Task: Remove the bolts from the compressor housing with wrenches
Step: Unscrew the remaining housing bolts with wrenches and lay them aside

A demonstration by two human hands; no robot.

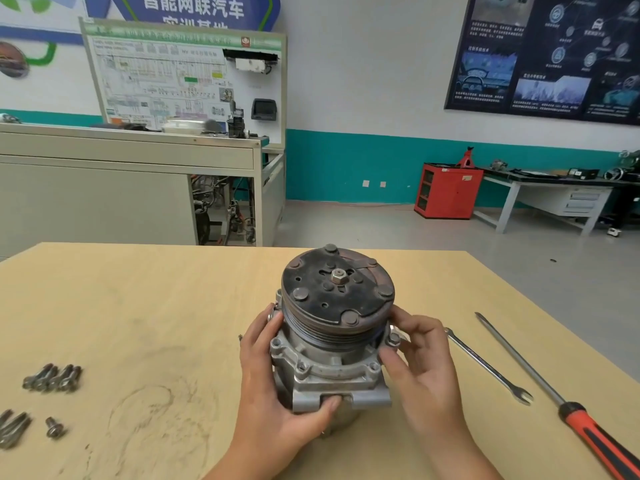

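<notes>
Both hands hold a grey cast-metal compressor housing [329, 362] standing upright at the near middle of a pale wooden table [138, 306]. Its dark, rust-edged round pulley plate [337, 289] faces up, with a hex nut at the centre. The left hand [273, 386] wraps the housing's left side, fingers curled behind it and thumb pressed on the near mounting lug. The right hand [426, 372] cups the right side, fingers bent, fingertips just beside a hex bolt [393, 338] seated in the housing's right ear.

Right of that hand lies a bright steel open-ended wrench [488, 367], and beyond it a long screwdriver with a red-and-black handle [554, 393], both untouched. At the near left of the table sits a cluster of loose grey bolts [52, 377], a single short bolt [54, 427] and more bolts at the edge [12, 429].

Across the grey floor stand a red metal cabinet [448, 190], whose shelf contents cannot be made out, and a grey workbench with drawers [554, 192] carrying cluttered equipment. At far left is a white wiring-diagram training board [183, 77] on a beige stand. A dark poster [547, 53] hangs on the white wall above a teal band [346, 168].
</notes>
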